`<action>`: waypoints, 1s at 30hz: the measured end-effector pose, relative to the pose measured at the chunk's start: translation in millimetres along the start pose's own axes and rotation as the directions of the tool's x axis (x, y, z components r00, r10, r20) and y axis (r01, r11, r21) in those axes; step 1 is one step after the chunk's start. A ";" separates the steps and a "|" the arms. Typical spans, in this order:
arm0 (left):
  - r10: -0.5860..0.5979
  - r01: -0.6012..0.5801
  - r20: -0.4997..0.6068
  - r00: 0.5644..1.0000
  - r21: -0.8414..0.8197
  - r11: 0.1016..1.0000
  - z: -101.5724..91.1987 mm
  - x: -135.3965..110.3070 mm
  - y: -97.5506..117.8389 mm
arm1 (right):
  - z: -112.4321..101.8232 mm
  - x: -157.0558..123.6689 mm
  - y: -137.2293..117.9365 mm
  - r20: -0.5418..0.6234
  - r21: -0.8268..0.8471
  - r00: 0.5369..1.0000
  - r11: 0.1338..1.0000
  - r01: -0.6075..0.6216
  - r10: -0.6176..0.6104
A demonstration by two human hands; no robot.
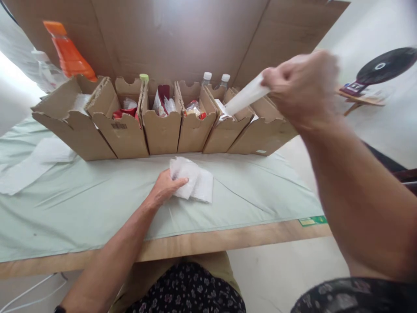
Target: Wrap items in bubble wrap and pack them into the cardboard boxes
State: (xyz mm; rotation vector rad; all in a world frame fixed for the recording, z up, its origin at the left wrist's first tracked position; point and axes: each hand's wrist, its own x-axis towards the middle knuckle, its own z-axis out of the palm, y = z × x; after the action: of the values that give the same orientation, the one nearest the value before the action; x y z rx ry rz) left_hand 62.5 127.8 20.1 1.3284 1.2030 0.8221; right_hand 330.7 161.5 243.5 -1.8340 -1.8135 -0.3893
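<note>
My left hand [164, 187] grips a folded piece of white bubble wrap [185, 171] with the thumb on top, low over the cloth. Beside and partly under it lies a flat white bubble wrap piece [204, 186]. Up at the right, my right hand [298, 82] is closed around the upper end of a long white strip [246, 93]. The strip slants down to a cardboard bin [220, 137], its lower end at the bin's opening among white pieces. Whether it is a rolled or flat sheet I cannot tell. The right hand is slightly blurred.
Several cardboard bins [163, 137] stand in a row, holding red and clear packets. Behind them are an orange bottle [70, 54] and clear bottles. More white wrap [39, 161] lies left on the green cloth [114, 200]. A wooden edge [195, 244] runs along the front.
</note>
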 end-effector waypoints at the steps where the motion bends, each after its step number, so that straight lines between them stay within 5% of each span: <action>1: -0.009 0.009 0.000 1.000 -0.052 0.999 -2.2 0.9 0.2 | -16.1 -17.9 -2.9 -0.134 0.004 0.991 1.000 0.015 -0.014; 3: -0.017 0.018 0.004 1.000 -0.150 0.989 -5.5 2.6 0.9 | -32.3 -56.1 -9.5 -0.239 0.146 0.970 0.987 0.073 -0.037; 5: -0.017 0.021 0.022 1.000 -0.225 0.974 -6.7 3.6 1.9 | -22.3 -89.4 -15.9 -0.186 0.369 0.981 0.922 0.115 -0.048; 9: -0.028 0.060 0.119 0.993 -0.277 0.959 -3.4 0.7 4.5 | 57.4 -123.0 -30.6 0.135 0.635 0.971 0.769 0.068 -0.197; 13: -0.022 0.064 0.173 0.985 -0.239 0.969 1.7 -4.6 3.2 | 123.3 -123.5 -45.2 0.263 0.650 0.898 0.753 0.105 -0.352; 15: -0.032 0.059 0.134 0.990 -0.204 0.977 1.4 -4.4 1.1 | 123.8 -111.0 -45.7 0.251 0.652 0.879 0.742 0.156 -0.405; 19: -0.075 0.083 0.065 0.995 -0.143 0.986 -4.9 1.9 -1.3 | 89.4 -39.0 -39.0 0.064 0.479 0.958 0.851 0.216 -0.279; 21: -0.089 0.097 0.064 0.994 -0.127 0.987 -7.2 4.9 -1.0 | 83.1 10.9 -40.9 0.156 0.293 0.959 0.938 0.185 -0.238; 23: -0.102 0.109 0.065 0.993 -0.116 0.987 -7.6 6.6 0.0 | 92.1 54.3 -48.2 0.380 0.119 0.892 0.970 0.214 -0.244; 27: -0.130 0.135 0.062 0.990 -0.099 0.986 -6.3 7.2 1.5 | 133.3 99.2 -68.9 0.719 -0.162 0.678 0.912 0.378 -0.153; 29: -0.142 0.146 0.047 0.989 -0.096 0.985 -6.0 7.4 2.1 | 152.5 103.6 -74.0 0.753 -0.204 0.648 0.896 0.394 -0.114; 30: -0.147 0.150 0.039 0.988 -0.099 0.984 -5.9 7.6 2.5 | 160.5 103.2 -74.1 0.723 -0.176 0.678 0.915 0.364 -0.131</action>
State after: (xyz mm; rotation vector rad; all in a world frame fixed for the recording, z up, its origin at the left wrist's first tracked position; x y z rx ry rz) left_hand 59.2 136.9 22.1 1.1510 1.2041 0.7425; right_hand 238.3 333.0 180.7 -2.1267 -2.6796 -0.0482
